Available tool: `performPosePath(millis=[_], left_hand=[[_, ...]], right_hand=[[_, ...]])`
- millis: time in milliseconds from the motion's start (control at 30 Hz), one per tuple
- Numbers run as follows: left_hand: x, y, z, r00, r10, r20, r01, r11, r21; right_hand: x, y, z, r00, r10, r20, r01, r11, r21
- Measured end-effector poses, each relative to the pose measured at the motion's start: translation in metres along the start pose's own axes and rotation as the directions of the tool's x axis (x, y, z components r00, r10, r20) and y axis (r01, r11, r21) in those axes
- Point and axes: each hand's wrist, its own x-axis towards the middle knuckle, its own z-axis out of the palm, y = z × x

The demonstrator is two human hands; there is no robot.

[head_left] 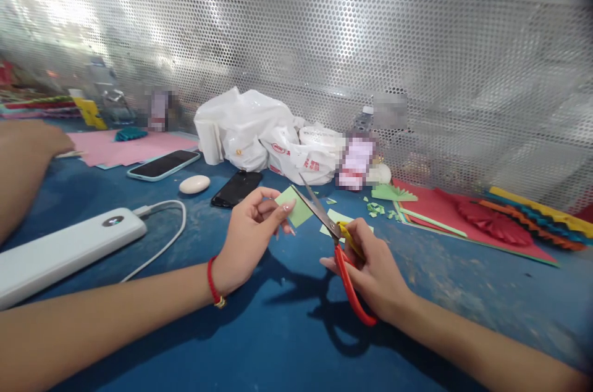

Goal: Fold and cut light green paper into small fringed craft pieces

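Observation:
My left hand [252,231] pinches a small light green piece of paper [296,208] above the blue table [287,330]; a red cord bracelet circles that wrist. My right hand [373,265] grips scissors [340,244] with red and yellow handles. Their metal blades are open and meet the right edge of the green piece. Another light green sheet [340,222] lies on the table just behind the blades, with small green scraps [377,208] beyond it.
A white power bank [60,250] with a cable lies at left, two phones [163,164] [237,187] and a white oval object [194,184] further back. White plastic bags [259,133] lean at the perforated metal screen. Red paper and folded fans [491,222] lie right. Another person's arm [21,157] rests far left.

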Motion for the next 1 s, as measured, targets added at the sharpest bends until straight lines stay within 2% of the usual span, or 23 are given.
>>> performPosePath(millis=[133, 433, 633, 1000], left_hand=[[-0.0021, 0.0029, 0.0, 0.998, 0.05, 0.03, -0.05, 0.998, 0.023], [0.0007, 0.0013, -0.0027, 0.991, 0.121, 0.052, -0.125, 0.988, 0.086], [0.0011, -0.0004, -0.0044, 0.985, 0.171, 0.038, -0.174, 0.981, 0.085], [-0.0008, 0.0053, -0.0014, 0.994, 0.084, 0.068, -0.088, 0.994, 0.063]], right_hand=[[0.0037, 0.0014, 0.0004, 0.999, 0.043, -0.017, -0.043, 0.999, 0.003], [0.0012, 0.0, -0.0011, 0.999, 0.017, 0.033, -0.02, 0.995, 0.094], [-0.0007, -0.0005, -0.0016, 0.997, -0.028, 0.069, 0.024, 0.998, 0.062], [-0.0009, -0.0008, -0.0022, 0.997, -0.032, 0.067, 0.027, 0.997, 0.076]])
